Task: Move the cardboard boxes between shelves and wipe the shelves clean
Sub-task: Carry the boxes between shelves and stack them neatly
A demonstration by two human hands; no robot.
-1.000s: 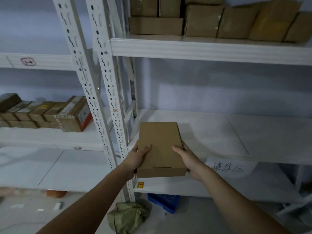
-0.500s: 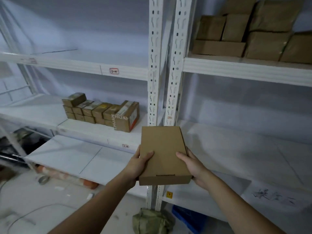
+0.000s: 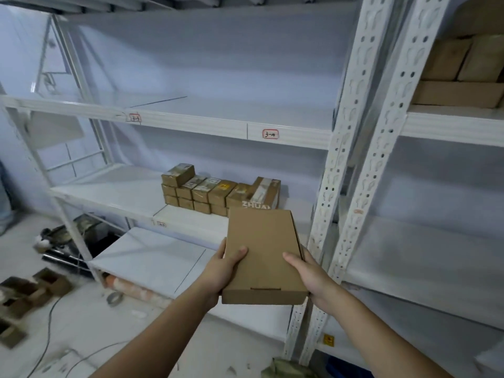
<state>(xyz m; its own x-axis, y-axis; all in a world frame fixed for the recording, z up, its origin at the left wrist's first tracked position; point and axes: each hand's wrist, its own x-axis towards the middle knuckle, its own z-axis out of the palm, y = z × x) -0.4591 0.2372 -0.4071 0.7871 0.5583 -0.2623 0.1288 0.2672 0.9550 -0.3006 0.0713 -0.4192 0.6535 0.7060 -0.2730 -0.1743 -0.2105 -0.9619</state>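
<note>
A: What is the person carrying?

B: A flat cardboard box (image 3: 263,255), plain brown, held level in the air in front of the white shelving. Its closed lid faces up and the tuck flap shows on the near edge.

A: How do the hands sit on it?

B: The left hand (image 3: 222,268) grips the left side, thumb lying on the lid and the fingers curled underneath, out of sight. The right hand (image 3: 308,274) grips the right side the same way, thumb on top near the edge, fingers wrapped below.

A: Does the box touch a shelf?

B: No. It hangs clear of them, just left of the two perforated white uprights (image 3: 354,173) that divide the racks, and in the view it overlaps the front of the middle shelf (image 3: 114,192) on the left rack.

A: What is on that shelf?

B: A group of small taped boxes (image 3: 207,192) stacked in two layers, one more sitting on top at the left end. A taller box with printed letters (image 3: 266,193) stands at the right end, partly hidden behind the held box.

A: And elsewhere?

B: The shelf above (image 3: 218,115) carries a small handwritten label (image 3: 270,134) on its front edge. On the right rack's upper shelf more brown boxes (image 3: 461,75) are piled. On the floor at left lie open cartons (image 3: 27,293), a cable (image 3: 49,336) and a roll of tape (image 3: 114,298).
</note>
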